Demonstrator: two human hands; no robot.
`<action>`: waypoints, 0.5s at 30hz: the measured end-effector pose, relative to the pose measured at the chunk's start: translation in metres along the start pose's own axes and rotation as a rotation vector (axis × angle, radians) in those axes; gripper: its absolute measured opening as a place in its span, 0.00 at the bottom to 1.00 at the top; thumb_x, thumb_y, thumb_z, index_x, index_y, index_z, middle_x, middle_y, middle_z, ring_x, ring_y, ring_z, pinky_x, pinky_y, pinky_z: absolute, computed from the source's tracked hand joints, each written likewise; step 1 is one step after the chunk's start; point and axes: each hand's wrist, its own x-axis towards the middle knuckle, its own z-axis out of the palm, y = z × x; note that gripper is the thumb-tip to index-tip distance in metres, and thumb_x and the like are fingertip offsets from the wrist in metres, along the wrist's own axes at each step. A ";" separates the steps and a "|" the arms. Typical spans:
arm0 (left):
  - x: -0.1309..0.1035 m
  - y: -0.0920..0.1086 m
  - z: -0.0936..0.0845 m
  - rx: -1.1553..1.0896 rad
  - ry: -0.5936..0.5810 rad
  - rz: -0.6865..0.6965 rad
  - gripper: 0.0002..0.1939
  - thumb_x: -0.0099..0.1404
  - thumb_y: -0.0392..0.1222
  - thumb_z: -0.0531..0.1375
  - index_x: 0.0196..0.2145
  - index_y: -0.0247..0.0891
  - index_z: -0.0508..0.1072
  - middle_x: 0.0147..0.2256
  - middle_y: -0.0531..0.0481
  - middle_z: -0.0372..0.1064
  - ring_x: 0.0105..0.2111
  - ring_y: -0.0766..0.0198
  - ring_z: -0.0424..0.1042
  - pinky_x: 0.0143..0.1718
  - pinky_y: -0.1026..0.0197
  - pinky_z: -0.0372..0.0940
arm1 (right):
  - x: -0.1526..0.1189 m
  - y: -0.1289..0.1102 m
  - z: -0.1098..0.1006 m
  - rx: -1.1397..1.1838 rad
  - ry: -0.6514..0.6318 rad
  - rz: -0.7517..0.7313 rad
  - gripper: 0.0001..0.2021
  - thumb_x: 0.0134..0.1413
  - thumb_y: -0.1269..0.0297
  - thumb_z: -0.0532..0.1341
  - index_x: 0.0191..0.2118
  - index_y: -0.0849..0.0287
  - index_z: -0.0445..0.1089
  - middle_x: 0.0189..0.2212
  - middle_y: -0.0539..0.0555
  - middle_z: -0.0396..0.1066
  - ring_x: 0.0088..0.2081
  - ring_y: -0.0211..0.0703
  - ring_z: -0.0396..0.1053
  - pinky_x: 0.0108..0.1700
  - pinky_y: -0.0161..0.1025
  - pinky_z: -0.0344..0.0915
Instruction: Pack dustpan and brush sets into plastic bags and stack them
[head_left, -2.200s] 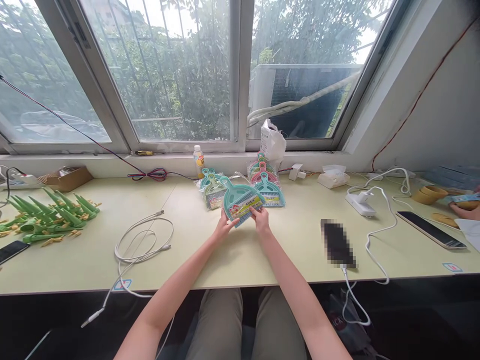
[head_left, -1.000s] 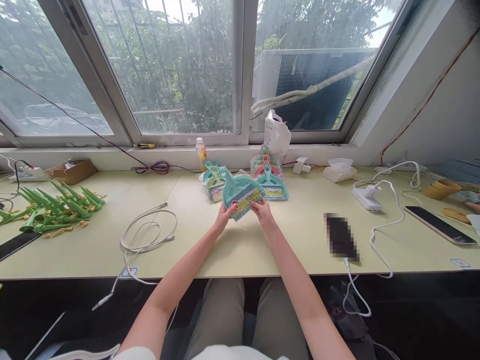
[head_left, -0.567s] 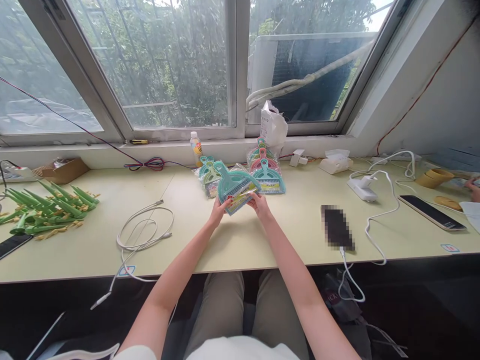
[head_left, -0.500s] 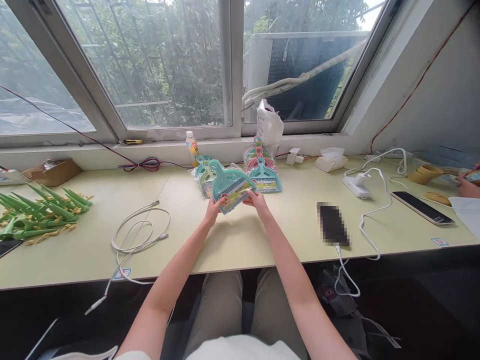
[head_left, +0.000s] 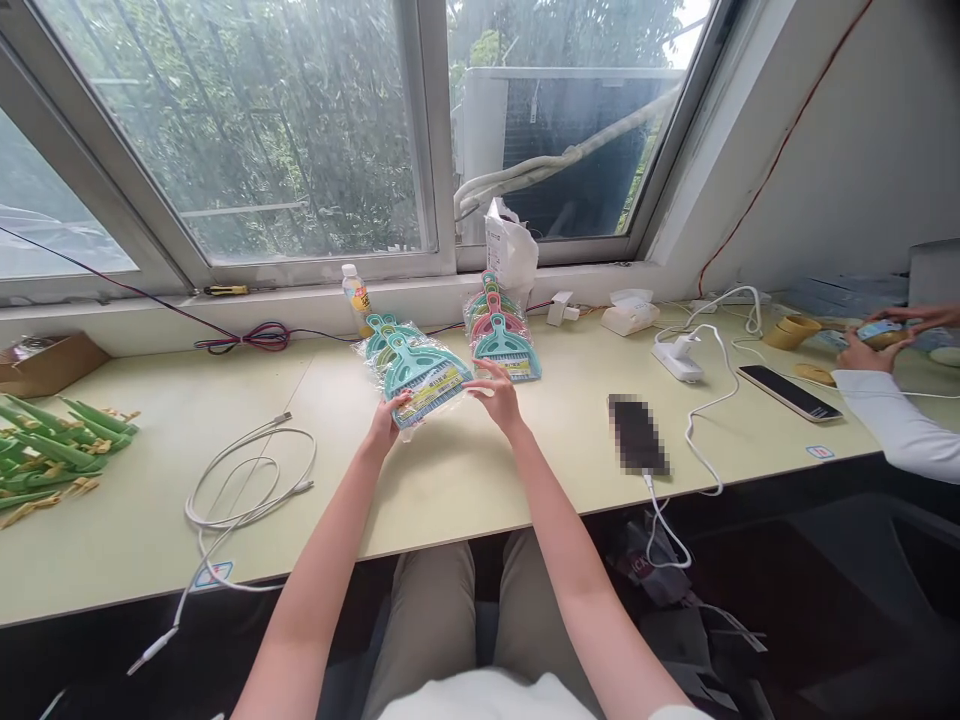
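Observation:
A teal mini dustpan and brush set (head_left: 426, 372) in clear wrap with a yellow label rests against the front of the left row of similar packs (head_left: 381, 328). My left hand (head_left: 385, 422) is closed on its lower left corner. My right hand (head_left: 496, 392) is by its right corner, fingers apart; whether the fingertips touch the wrap I cannot tell. Just beyond that hand stands a second row of wrapped dustpan sets (head_left: 504, 345), teal at the front with pink and green behind.
Behind the rows stand a drink bottle (head_left: 357, 298) and a white bag (head_left: 511, 245). A coiled white cable (head_left: 196, 500) and green pieces (head_left: 56, 445) lie left. To the right are a phone (head_left: 637, 435), a power strip (head_left: 679, 360) and a co-worker's hands (head_left: 885, 340) holding something.
The teal dustpan set has come down and back against the left row. My right hand has let go of its corner and spread its fingers. The view has turned right, showing more of the co-worker.

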 end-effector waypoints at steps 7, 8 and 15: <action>-0.001 -0.001 0.000 0.142 -0.180 -0.083 0.22 0.56 0.46 0.69 0.45 0.35 0.71 0.34 0.42 0.77 0.20 0.61 0.73 0.17 0.62 0.67 | 0.002 -0.005 0.005 0.175 0.144 0.038 0.05 0.57 0.67 0.70 0.31 0.50 0.81 0.46 0.53 0.81 0.53 0.51 0.75 0.61 0.51 0.67; -0.001 -0.002 0.001 0.164 -0.205 -0.085 0.23 0.56 0.47 0.69 0.46 0.35 0.71 0.33 0.42 0.77 0.19 0.61 0.73 0.17 0.62 0.67 | 0.001 -0.007 0.005 0.178 0.162 0.057 0.05 0.58 0.67 0.69 0.31 0.50 0.81 0.46 0.52 0.81 0.52 0.50 0.76 0.60 0.51 0.68; -0.003 -0.004 0.009 0.294 -0.244 -0.069 0.31 0.54 0.57 0.70 0.51 0.38 0.72 0.33 0.41 0.78 0.21 0.55 0.75 0.22 0.54 0.74 | -0.005 -0.009 0.003 0.115 0.091 0.228 0.10 0.64 0.67 0.64 0.41 0.43 0.83 0.53 0.49 0.77 0.57 0.51 0.70 0.65 0.53 0.62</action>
